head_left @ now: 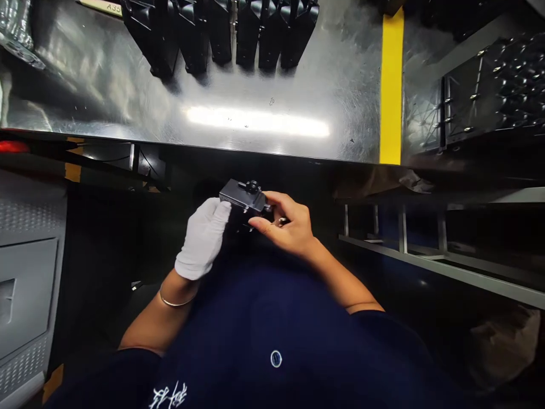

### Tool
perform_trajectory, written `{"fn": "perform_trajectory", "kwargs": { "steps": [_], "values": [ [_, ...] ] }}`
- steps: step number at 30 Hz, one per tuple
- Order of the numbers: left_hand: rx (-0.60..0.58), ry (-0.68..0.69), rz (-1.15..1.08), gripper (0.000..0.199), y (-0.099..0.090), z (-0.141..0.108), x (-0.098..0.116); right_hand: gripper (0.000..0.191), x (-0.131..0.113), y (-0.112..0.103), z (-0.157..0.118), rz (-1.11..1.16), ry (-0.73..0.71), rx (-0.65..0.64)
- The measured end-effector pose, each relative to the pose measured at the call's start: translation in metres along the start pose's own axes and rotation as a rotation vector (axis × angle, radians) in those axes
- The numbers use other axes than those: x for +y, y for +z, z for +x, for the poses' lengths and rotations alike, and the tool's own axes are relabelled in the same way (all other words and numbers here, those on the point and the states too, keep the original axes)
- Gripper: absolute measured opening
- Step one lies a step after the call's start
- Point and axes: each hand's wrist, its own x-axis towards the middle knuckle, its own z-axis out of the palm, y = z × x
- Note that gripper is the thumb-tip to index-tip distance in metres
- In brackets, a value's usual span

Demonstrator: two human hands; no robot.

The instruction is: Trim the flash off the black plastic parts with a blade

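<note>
A small black box-shaped part (242, 195) with a round knob-like piece on its top is held between my hands, in front of my body and below the bench edge. My left hand (203, 236), in a white glove, grips its left end with the thumb on the near side. My bare right hand (289, 222) has thumb and fingers closed around its right end. Something small and shiny shows between the right fingers; I cannot make out what it is. The part's underside is mostly hidden.
A shiny metal bench (272, 96) crosses the top, with several black housings (217, 34) in a row. Yellow tape (392, 85) runs over it. At right are black ribbed parts (519, 85) and a grey metal frame (426, 261); a grey plastic bin (29, 272) stands left.
</note>
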Motion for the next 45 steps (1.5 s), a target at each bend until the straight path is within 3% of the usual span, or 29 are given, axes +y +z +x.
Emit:
{"fn": "perform_trajectory", "kwargs": {
  "steps": [3,6,9,12,16,20,23,25,28,32,39,45],
  "values": [
    [-0.005,-0.092,0.000,0.028,0.001,0.005,-0.007,0.042,0.008,0.008,-0.013,0.151,0.088,-0.118],
    [-0.139,-0.148,0.004,0.030,0.000,0.004,-0.012,0.033,0.013,0.002,-0.019,0.125,0.160,-0.075],
    [-0.247,-0.178,0.011,0.030,0.002,0.000,-0.016,0.024,0.015,-0.006,-0.020,0.040,0.060,-0.162],
    [-0.267,-0.201,0.010,0.031,0.004,-0.002,-0.015,0.021,0.013,-0.013,-0.018,-0.010,-0.049,-0.299],
    [-0.291,-0.236,0.023,0.031,0.003,-0.003,-0.011,0.021,0.011,-0.018,-0.012,-0.100,-0.090,-0.426],
    [-0.340,-0.235,-0.039,0.031,0.001,-0.006,-0.006,0.020,0.016,-0.015,-0.005,-0.122,-0.034,-0.406],
    [-0.288,-0.196,-0.086,0.030,0.001,-0.008,-0.006,0.022,0.014,-0.013,-0.004,-0.030,0.110,-0.303],
    [-0.222,-0.164,-0.082,0.029,0.001,-0.008,-0.007,0.026,0.008,-0.013,-0.007,0.037,0.147,-0.316],
    [-0.143,-0.138,-0.081,0.026,0.002,-0.007,-0.010,0.035,0.001,-0.013,-0.012,0.083,0.018,-0.375],
    [-0.119,-0.118,-0.105,0.026,0.003,-0.008,-0.011,0.033,-0.002,-0.011,-0.015,0.055,-0.126,-0.281],
    [-0.092,-0.139,-0.108,0.024,0.006,-0.010,-0.006,0.032,0.001,-0.011,-0.017,0.032,-0.182,-0.267],
    [-0.042,-0.071,-0.169,0.026,0.009,-0.009,-0.013,0.036,-0.002,-0.019,-0.012,0.083,-0.162,-0.430]
  ]
}}
